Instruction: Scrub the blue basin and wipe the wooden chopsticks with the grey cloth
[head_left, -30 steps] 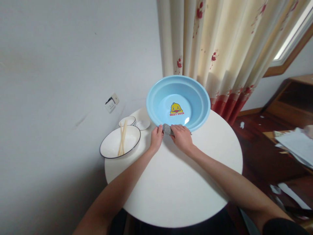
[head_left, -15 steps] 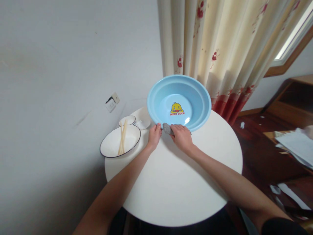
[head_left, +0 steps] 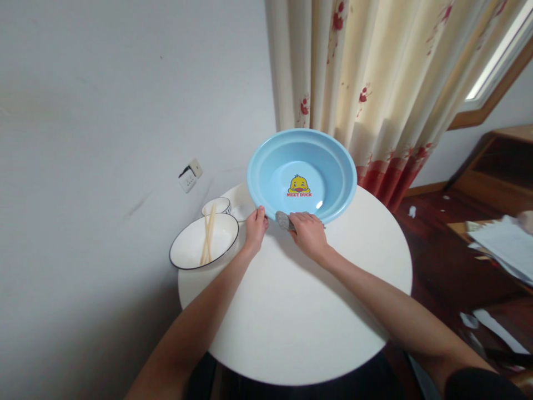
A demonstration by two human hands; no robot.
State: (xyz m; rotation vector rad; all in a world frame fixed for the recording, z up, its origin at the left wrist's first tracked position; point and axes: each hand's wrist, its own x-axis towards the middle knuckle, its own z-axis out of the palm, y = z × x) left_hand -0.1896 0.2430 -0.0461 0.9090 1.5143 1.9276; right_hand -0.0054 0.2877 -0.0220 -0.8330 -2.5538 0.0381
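Note:
A light blue plastic basin [head_left: 270, 161] with a yellow duck print stands on the white round table [head_left: 291, 322]. Its near rim is pinched by my left hand [head_left: 256, 226], thumb on top and fingers curled below. Under my right hand [head_left: 308, 233] a grey cloth [head_left: 282, 220] is bunched, pressed on the front rim just right of my left hand. Most of the cloth is covered by my palm and fingers, which wrap over the edge.
Left of the basin, a large white bowl [head_left: 191, 241] with a dark rim carries chopsticks [head_left: 209, 236]. Behind it are a small bowl [head_left: 216, 206] and a white dish [head_left: 239, 213] partly hidden by my left hand. The wall and curtain [head_left: 375, 111] stand close behind.
My left hand has slid left along the rim, away from the cloth, and now covers part of the small dish. The basin has shifted slightly left. My right hand stays nearly in place.

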